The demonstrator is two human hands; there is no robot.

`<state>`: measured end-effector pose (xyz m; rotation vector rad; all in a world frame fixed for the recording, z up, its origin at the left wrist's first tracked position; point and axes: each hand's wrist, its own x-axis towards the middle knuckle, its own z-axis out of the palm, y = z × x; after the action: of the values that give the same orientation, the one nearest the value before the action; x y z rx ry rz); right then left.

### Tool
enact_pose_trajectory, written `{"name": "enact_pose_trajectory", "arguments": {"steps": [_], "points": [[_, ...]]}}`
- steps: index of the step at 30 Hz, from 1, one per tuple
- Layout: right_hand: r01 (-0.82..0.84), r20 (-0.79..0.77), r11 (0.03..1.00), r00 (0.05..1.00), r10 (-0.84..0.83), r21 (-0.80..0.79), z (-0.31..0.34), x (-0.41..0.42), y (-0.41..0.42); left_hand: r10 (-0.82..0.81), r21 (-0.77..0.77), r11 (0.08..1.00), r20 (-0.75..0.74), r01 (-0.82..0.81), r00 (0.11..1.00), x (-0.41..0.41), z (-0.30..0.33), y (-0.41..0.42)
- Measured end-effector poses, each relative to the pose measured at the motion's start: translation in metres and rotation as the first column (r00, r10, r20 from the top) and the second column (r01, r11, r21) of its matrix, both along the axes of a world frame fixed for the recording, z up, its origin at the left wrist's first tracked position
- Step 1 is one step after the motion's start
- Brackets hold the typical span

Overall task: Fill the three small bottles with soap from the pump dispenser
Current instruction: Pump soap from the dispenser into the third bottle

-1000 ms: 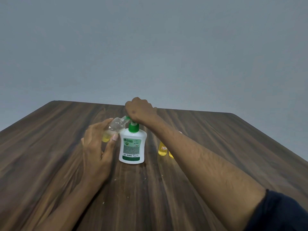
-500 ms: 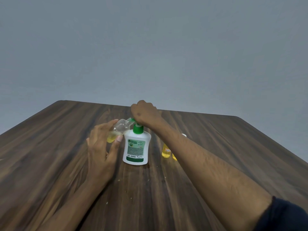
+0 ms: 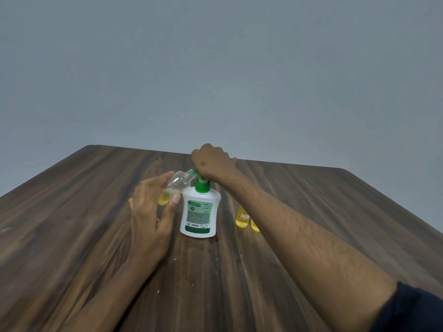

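Soap is going into the third small bottle (image 3: pixel 176 188), which the left hand (image 3: pixel 151 219) holds just left of the pump dispenser (image 3: pixel 201 212), thumb and fingertips pinching its lower body. The bottle lies tilted, its long axis running from the yellow pool at its base, low on the left, up and to the right, so that its open neck meets the green spout (image 3: pixel 193 173) at the dispenser's top. It looks only partly filled, with clear space above the liquid. Above the dispenser, the right hand (image 3: pixel 212 161) sits curled over the pump head, knuckles up, pressing down on it; how its fingers lie underneath is hidden. Further right, beside the right forearm, two small bottles (image 3: pixel 242 218) stand upright on the wooden table (image 3: pixel 72 224), both yellow with soap and seemingly done. The coming stroke turns on the neck staying lined up with the spout, or soap spills onto the table.
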<state>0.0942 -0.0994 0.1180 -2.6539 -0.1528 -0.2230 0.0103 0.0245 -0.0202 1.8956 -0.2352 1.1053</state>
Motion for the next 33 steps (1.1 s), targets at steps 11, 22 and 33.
{"name": "enact_pose_trajectory", "arguments": {"steps": [11, 22, 33], "points": [[0.015, -0.018, 1.0, 1.0, -0.015, 0.003, -0.0009, -0.0031, 0.0008, 0.01, -0.004, 1.0, -0.009, -0.01, 1.0, 0.0005, 0.0, 0.0007], [0.033, 0.005, 0.999, 0.999, -0.033, 0.023, -0.0006, -0.0066, -0.0011, -0.006, -0.004, 1.0, 0.001, 0.006, 1.0, 0.0002, 0.0002, -0.0004], [0.019, -0.029, 0.999, 0.999, -0.018, 0.044, -0.001, -0.0084, 0.0002, 0.016, 0.011, 1.0, 0.002, -0.017, 1.0, 0.0014, -0.0011, 0.0005]]}}
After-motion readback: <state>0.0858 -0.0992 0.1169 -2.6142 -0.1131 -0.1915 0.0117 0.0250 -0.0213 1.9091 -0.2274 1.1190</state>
